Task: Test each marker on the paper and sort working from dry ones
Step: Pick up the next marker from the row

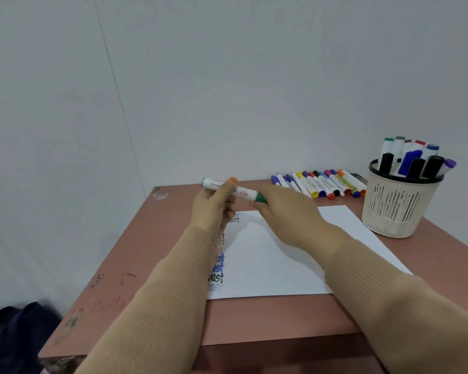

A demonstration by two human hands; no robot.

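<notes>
A plain pale wall (227, 76) is seen behind a pinkish-brown surface (268, 319), on which a white sheet of paper (281, 265) is laid flat. Down the paper's left edge a column of written words (217, 265) is visible in black, blue and fainter inks, partly hidden by the left sleeve.

Above the paper's far left corner a marker (241, 190) is held clear of the sheet, lying roughly level. Its white barrel is gripped by the left hand (216, 209), whose fingers (225, 190) are curled round it. Its green cap (260, 197) is pinched by the fingertips of the right hand (287, 214) (whether the cap is seated or loose cannot be told).

Along the far edge a row of markers (322, 183) is laid side by side, caps in many colours. Near the right edge, just beside the paper's corner, a cream mesh basket (397, 209) is stood upright, with more markers (414, 160) set in it. A dark cloth (16, 327) is seen lower left, off the surface.
</notes>
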